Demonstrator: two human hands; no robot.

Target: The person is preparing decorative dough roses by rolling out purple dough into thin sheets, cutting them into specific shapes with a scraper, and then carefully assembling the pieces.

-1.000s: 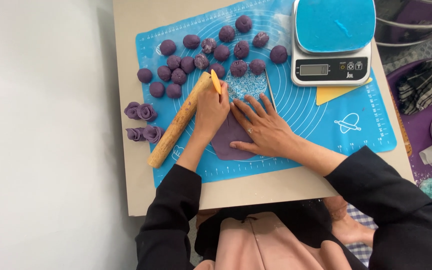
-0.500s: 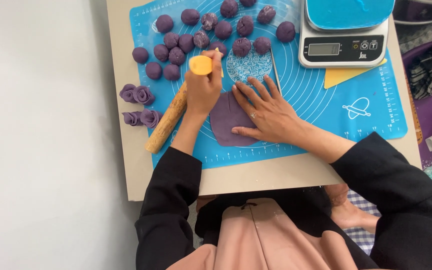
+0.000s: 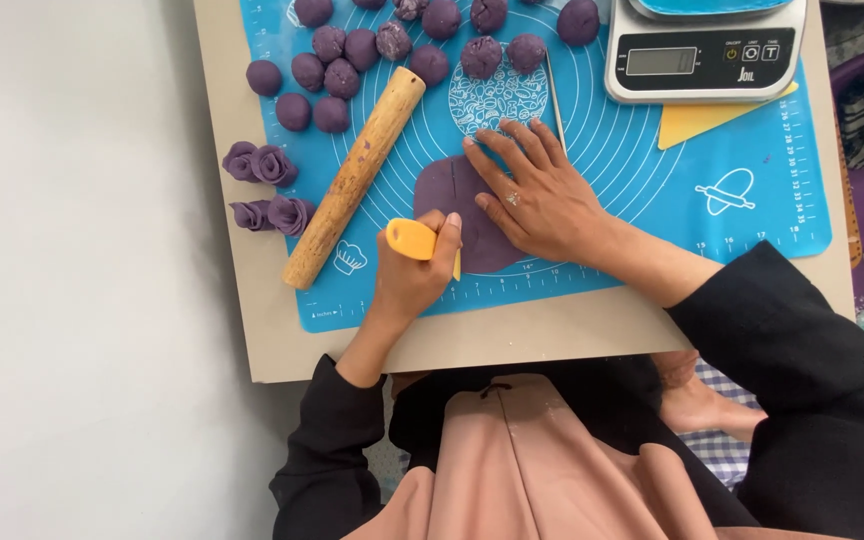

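Your left hand (image 3: 414, 283) grips a yellow scraper (image 3: 414, 240), fingers curled round its handle, the blade edge down at the near left rim of the flat dough (image 3: 452, 190). Your right hand (image 3: 537, 195) lies open and flat on that dough, fingers spread and pointing far-left, a ring on one finger; it grasps nothing, only presses. The dough is a thin purple sheet on the blue mat (image 3: 632, 200), near the middle, and a straight cut line shows in its left part.

Just left of the dough a wooden pin (image 3: 355, 176) lies slantwise on the mat, its near end close to the mat's edge, its far end up by the dough balls (image 3: 352, 55). The balls, all purple, sit in loose rows along the far side of the mat. A thin metal rod (image 3: 555, 100) lies just beyond your right fingertips, beside a patterned white disc (image 3: 500, 100).

Left of the mat, on the bare board (image 3: 252, 320), four dough roses (image 3: 264, 188) rest in two pairs. At the far right a scale (image 3: 702, 65) stands on the mat with a yellow card (image 3: 697, 120) tucked under its near edge.
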